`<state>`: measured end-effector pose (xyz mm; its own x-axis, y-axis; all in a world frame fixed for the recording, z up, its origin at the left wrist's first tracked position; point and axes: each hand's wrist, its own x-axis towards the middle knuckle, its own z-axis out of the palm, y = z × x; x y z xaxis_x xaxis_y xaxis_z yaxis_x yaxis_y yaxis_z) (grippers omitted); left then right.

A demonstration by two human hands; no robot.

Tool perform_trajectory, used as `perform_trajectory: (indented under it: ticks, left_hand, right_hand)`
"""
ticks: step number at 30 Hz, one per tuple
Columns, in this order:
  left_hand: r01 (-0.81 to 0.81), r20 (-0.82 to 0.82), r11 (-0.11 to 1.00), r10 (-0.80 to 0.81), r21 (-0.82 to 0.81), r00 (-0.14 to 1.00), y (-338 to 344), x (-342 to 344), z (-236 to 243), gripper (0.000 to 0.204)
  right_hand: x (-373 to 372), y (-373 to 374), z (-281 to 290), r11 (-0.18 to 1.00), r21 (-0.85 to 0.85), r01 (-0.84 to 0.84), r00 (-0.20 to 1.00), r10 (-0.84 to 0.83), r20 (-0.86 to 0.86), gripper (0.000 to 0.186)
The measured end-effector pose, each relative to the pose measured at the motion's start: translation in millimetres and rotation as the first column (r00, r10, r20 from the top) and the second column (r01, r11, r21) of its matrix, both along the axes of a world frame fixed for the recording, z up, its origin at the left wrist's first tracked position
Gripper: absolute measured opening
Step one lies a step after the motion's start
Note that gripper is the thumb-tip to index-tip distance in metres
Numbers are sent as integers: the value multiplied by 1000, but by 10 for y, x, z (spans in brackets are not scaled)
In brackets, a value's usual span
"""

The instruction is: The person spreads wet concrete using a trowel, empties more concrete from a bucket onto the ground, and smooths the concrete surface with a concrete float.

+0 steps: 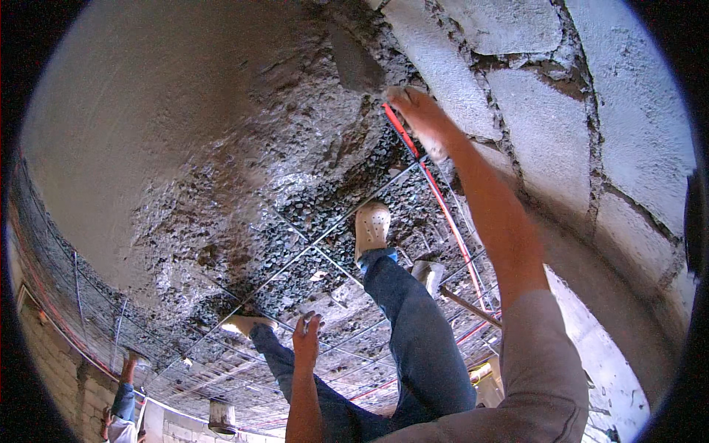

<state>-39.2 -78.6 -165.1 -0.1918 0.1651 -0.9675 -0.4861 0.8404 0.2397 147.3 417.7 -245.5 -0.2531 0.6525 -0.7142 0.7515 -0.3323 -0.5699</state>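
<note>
My right hand (416,111) is raised beside the concrete block wall (532,133), its fingers closed at the upper end of a red conduit (450,218) that runs along the steel rebar grid (310,244). My left hand (306,336) is lower, in front of my legs, with curled fingers around something small and greyish that I cannot make out. A metal tool head (427,277) with a long handle lies on the rebar near my right knee. My pale clogs (371,225) rest among the rebar and wet gravelly concrete (295,184).
Smoothed grey concrete (118,125) spreads across the upper left. More rebar and red lines curve along the left rim toward a block wall (52,340). A bucket (221,413) stands at the bottom. Another person's legs (122,399) show at the lower left.
</note>
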Motion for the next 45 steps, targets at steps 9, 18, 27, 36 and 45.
perform_trajectory:
  ticks: [9,18,27,36,45]
  left_hand:
    - [94,-78,995,-96,-20,992,-213,-139,-51,34]
    - [63,-60,998,-64,-25,996,-184,4,-140,34]
    - [76,-94,997,-76,-10,993,-500,228,-426,32]
    - [-24,-19,1000,24,-19,1000,-138,145,-367,36]
    - [16,-7,994,-16,-110,1000,-286,261,-501,34]
  right_hand:
    - [-204,-362,-626,890,422,-175,970,81,231,46]
    - [-418,146,-945,892,451,17,994,-64,89,50]
    - [-608,365,-856,944,331,4,999,-17,37,56]
    - [-368,853,-1046,849,490,-199,975,123,183,38]
    - [-423,895,-1133,892,452,-15,996,-25,84,66]
